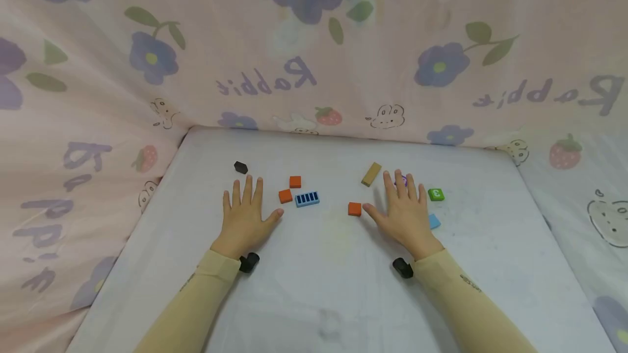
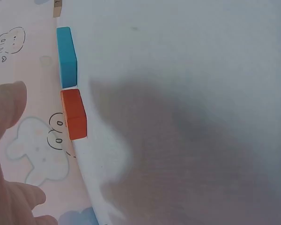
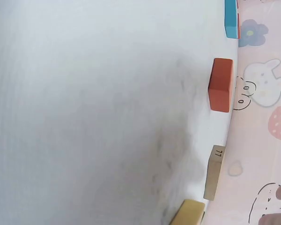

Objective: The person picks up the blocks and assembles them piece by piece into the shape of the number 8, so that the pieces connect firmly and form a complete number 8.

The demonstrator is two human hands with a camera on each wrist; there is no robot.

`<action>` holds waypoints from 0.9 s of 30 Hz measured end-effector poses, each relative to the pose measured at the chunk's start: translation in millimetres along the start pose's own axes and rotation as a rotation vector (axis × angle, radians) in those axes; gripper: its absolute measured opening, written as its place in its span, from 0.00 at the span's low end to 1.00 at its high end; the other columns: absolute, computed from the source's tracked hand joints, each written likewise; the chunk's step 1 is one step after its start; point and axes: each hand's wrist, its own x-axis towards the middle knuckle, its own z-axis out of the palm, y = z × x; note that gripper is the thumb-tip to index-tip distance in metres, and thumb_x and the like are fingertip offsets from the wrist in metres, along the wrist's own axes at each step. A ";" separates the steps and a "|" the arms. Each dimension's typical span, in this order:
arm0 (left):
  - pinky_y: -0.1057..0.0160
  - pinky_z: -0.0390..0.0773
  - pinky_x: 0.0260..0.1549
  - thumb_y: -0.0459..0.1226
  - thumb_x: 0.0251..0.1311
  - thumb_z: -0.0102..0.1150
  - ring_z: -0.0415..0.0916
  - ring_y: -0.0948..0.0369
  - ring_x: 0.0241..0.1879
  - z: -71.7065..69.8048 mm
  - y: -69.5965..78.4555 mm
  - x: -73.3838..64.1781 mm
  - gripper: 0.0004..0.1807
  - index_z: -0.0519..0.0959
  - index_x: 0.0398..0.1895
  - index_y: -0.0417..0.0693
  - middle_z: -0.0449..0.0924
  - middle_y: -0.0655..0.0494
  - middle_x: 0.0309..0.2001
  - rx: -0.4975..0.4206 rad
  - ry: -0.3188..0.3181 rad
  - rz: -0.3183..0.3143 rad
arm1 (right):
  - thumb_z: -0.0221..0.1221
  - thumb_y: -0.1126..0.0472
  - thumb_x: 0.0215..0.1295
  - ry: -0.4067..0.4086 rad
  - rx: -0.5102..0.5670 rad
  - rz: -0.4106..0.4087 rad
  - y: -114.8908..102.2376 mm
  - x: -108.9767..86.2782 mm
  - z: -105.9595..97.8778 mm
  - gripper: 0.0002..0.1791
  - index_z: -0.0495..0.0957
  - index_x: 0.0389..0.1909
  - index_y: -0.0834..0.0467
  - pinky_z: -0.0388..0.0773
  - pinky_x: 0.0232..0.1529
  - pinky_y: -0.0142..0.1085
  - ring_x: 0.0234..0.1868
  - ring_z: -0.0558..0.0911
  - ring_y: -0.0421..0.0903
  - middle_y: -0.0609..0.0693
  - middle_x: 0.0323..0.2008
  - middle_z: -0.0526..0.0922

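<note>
My left hand, fingers spread and palm down, holds nothing. Right of it are two orange blocks and a blue block with dark stripes; a black block lies past its fingertips. My right hand is likewise spread and grips nothing. Its thumb points at another orange block; contact cannot be told. Beyond that thumb lies a tan block. The right fingers partly hide a purple-and-white piece; the hand's edge partly covers a light blue block. Farther right sits a green block marked 3.
The blocks lie on a white-covered table. A pink patterned curtain rises behind it and at both sides. Dark wrist devices sit at both cuffs. In the left wrist view, an orange block lies near a blue one.
</note>
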 end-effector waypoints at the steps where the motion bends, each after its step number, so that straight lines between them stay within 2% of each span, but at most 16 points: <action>1: 0.37 0.28 0.64 0.71 0.60 0.37 0.27 0.40 0.73 0.0 -0.3 0.1 0.54 0.38 0.77 0.48 0.32 0.42 0.76 -0.003 0.001 0.003 | 0.45 0.24 0.60 0.002 0.007 -0.002 -0.6 0.2 0.0 0.55 0.44 0.76 0.56 0.37 0.65 0.63 0.72 0.45 0.67 0.64 0.74 0.47; 6: 0.38 0.31 0.65 0.69 0.61 0.42 0.29 0.39 0.73 -1.6 1.2 3.2 0.53 0.41 0.77 0.46 0.34 0.42 0.76 -0.064 0.010 0.045 | 0.47 0.26 0.61 0.011 0.051 -0.006 -4.1 1.5 0.8 0.54 0.47 0.76 0.58 0.41 0.66 0.62 0.72 0.48 0.67 0.66 0.73 0.50; 12: 0.40 0.37 0.66 0.68 0.61 0.44 0.33 0.40 0.73 -2.8 7.1 8.4 0.52 0.43 0.77 0.47 0.37 0.43 0.76 -0.147 -0.027 0.092 | 0.46 0.25 0.60 -0.003 0.090 0.017 -5.2 2.5 1.8 0.54 0.48 0.75 0.59 0.44 0.65 0.61 0.71 0.51 0.66 0.65 0.72 0.52; 16: 0.40 0.41 0.66 0.67 0.61 0.47 0.38 0.41 0.73 -3.3 7.8 11.5 0.52 0.45 0.77 0.47 0.41 0.43 0.76 -0.200 -0.046 0.104 | 0.47 0.25 0.60 -0.016 0.162 0.035 -7.4 5.2 2.4 0.54 0.47 0.75 0.59 0.48 0.64 0.63 0.70 0.53 0.66 0.65 0.71 0.54; 19: 0.41 0.47 0.66 0.65 0.60 0.50 0.44 0.43 0.72 -0.9 6.0 14.8 0.50 0.47 0.77 0.49 0.47 0.45 0.75 -0.254 -0.068 0.098 | 0.48 0.25 0.59 -0.041 0.249 0.057 -10.7 8.7 4.3 0.56 0.47 0.75 0.59 0.49 0.64 0.63 0.70 0.54 0.65 0.65 0.71 0.55; 21: 0.44 0.51 0.66 0.64 0.58 0.55 0.49 0.46 0.71 2.0 3.7 17.7 0.49 0.51 0.76 0.51 0.52 0.47 0.74 -0.326 -0.088 0.079 | 0.49 0.24 0.58 -0.062 0.319 0.087 -13.4 12.7 6.4 0.57 0.47 0.75 0.60 0.50 0.64 0.61 0.70 0.55 0.65 0.64 0.71 0.55; 24: 0.47 0.57 0.64 0.61 0.56 0.61 0.56 0.51 0.69 5.9 1.4 25.2 0.45 0.57 0.74 0.57 0.60 0.53 0.70 -0.458 -0.111 0.038 | 0.50 0.23 0.55 -0.087 0.446 0.160 -16.9 19.6 8.5 0.60 0.46 0.75 0.61 0.52 0.66 0.59 0.71 0.55 0.63 0.64 0.72 0.55; 27: 0.49 0.63 0.62 0.59 0.53 0.66 0.64 0.54 0.64 8.1 -0.1 32.7 0.42 0.63 0.70 0.61 0.67 0.57 0.64 -0.579 -0.131 -0.005 | 0.53 0.22 0.53 -0.093 0.587 0.250 -19.7 26.2 12.1 0.61 0.46 0.75 0.60 0.57 0.64 0.57 0.69 0.59 0.61 0.63 0.71 0.55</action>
